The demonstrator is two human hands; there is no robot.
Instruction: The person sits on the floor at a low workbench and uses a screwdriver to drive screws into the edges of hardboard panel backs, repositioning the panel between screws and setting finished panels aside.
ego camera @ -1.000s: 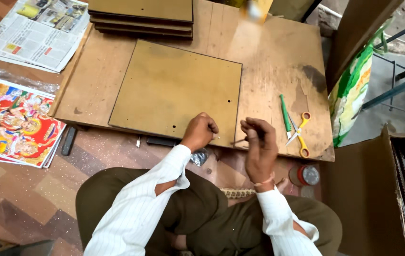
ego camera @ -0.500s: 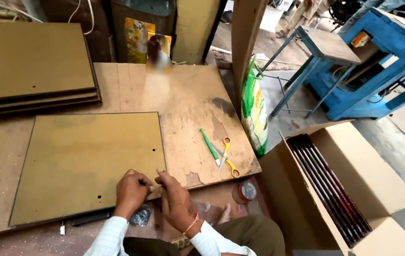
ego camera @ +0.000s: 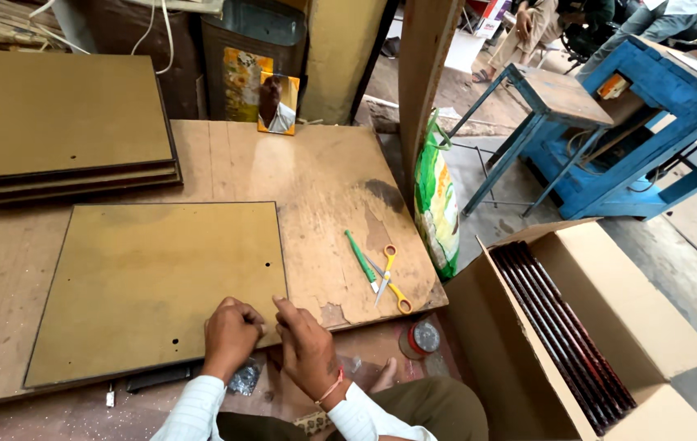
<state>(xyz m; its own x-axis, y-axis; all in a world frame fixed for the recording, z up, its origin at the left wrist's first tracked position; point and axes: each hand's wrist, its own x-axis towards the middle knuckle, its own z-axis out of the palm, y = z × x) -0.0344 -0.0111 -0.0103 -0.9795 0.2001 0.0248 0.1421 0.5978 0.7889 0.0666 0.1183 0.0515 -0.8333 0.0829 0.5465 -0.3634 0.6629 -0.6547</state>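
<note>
Left hand (ego camera: 231, 335) was curled shut, knuckles up, resting on the near right corner of the brown board (ego camera: 152, 282); whether it pinched anything, can't tell. Right hand (ego camera: 306, 349) sat just beside it w/ fingers bent, index tip at the board's edge, nothing visibly gripped. Board lay flat on the worn wooden table (ego camera: 316, 180), small holes near its right edge. Right of it: yellow-handled scissors (ego camera: 389, 278) touching a green-handled tool (ego camera: 360, 260). Stack of similar boards (ego camera: 62, 122) at far left. Open cardboard box (ego camera: 593, 327) w/ dark strips on the floor, right.
</note>
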